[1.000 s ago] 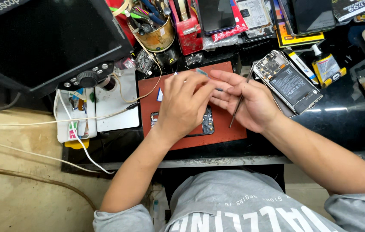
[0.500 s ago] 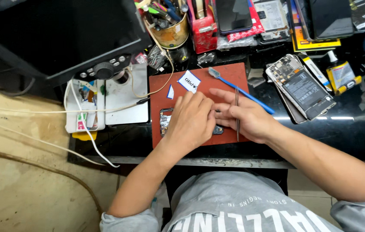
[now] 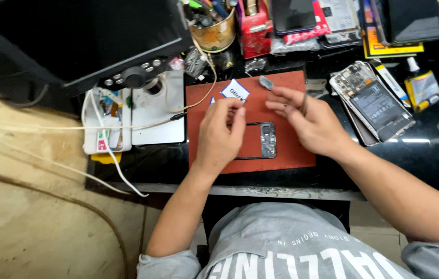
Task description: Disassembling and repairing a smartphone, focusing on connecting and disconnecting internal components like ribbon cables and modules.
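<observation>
On the red mat (image 3: 291,150) lies a black phone frame (image 3: 260,140), near the mat's middle. The left hand (image 3: 222,135) rests on the frame's left part, its grip pressed together on something too small to tell. The right hand (image 3: 309,121) hovers just right of the frame, pinching thin tweezers (image 3: 303,103).

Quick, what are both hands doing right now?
Left hand: fingers curled, pinching something too small to tell, above the phone frame.
Right hand: holds a thin tool.

Bright overhead light, perhaps slight blur (edges).
</observation>
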